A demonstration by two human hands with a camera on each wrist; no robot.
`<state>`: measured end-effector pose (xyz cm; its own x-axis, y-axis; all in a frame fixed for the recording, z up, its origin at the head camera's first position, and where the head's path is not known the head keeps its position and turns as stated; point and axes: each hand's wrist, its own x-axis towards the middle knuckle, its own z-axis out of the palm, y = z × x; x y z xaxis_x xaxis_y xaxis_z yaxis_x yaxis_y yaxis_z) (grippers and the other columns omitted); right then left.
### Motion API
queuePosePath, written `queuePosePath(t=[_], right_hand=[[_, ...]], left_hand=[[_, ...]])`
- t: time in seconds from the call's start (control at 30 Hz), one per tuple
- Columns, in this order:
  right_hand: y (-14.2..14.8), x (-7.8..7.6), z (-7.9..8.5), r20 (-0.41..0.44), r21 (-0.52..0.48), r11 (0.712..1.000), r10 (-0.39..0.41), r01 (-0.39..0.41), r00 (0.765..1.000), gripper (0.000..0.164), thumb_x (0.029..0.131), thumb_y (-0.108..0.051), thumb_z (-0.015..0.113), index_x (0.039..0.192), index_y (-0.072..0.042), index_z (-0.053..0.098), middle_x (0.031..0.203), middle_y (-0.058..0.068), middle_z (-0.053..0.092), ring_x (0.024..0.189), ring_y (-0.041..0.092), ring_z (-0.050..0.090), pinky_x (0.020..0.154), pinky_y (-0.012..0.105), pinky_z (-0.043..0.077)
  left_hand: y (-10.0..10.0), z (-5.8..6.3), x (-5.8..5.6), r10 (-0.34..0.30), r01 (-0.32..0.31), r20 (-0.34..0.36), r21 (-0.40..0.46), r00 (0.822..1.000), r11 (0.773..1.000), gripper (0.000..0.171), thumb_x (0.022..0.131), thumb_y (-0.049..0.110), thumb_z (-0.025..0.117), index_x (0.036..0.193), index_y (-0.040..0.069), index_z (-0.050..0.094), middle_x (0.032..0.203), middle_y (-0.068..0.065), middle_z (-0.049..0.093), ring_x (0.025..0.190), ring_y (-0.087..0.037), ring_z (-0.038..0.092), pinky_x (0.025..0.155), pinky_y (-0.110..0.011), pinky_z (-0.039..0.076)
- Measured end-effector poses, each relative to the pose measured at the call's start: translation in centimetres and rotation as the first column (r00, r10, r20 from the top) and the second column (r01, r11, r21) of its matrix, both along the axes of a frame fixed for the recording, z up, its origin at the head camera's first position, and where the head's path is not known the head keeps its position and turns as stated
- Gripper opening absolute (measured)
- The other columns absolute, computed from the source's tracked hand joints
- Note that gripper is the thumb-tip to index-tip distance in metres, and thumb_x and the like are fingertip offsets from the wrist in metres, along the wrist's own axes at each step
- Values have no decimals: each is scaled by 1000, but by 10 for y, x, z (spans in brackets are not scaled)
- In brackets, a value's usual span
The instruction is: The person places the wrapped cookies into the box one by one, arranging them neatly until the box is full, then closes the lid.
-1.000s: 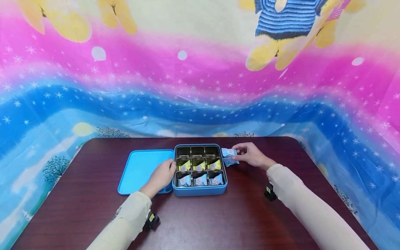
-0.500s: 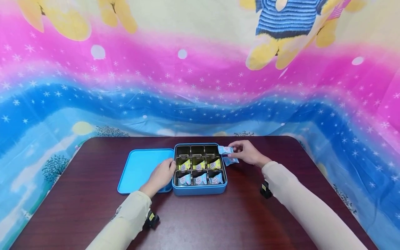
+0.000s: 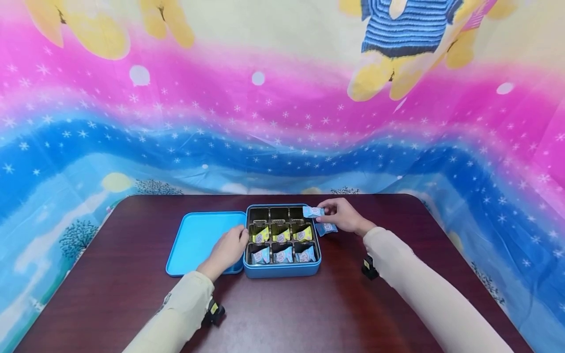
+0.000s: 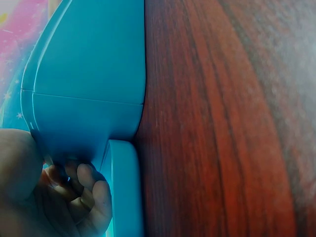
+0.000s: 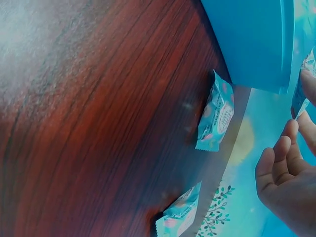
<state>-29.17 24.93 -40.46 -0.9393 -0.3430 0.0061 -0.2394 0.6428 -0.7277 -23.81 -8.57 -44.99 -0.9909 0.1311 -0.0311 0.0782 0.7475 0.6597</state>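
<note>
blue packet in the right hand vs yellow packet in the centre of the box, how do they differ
The held packet is mainly pale blue; the yellow packet is mainly yellow. The right hand pinches the held packet; no hand touches the yellow packet. The held packet is over the back right corner of the box; the yellow packet sits inside, at the centre. Both have printed wrappers.

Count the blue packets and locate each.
6: three packets in the front row of the box, one held packet in the right hand, two loose packets on the table; others may be hidden.
</note>
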Motion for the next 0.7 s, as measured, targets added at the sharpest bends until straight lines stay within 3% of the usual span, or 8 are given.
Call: queuePosePath(t=[0.7], right_hand=[[-23, 1, 1, 23, 49, 999, -18, 17, 1000, 39, 93, -15, 73, 128, 0, 64, 99, 11, 56, 76, 20, 47, 68, 32, 43]], left_hand=[[0, -3, -1, 3, -4, -14, -14, 1000, 1000, 31, 107, 27, 40, 82, 12, 49, 70, -6, 46, 58, -20, 43, 55, -32, 35]])
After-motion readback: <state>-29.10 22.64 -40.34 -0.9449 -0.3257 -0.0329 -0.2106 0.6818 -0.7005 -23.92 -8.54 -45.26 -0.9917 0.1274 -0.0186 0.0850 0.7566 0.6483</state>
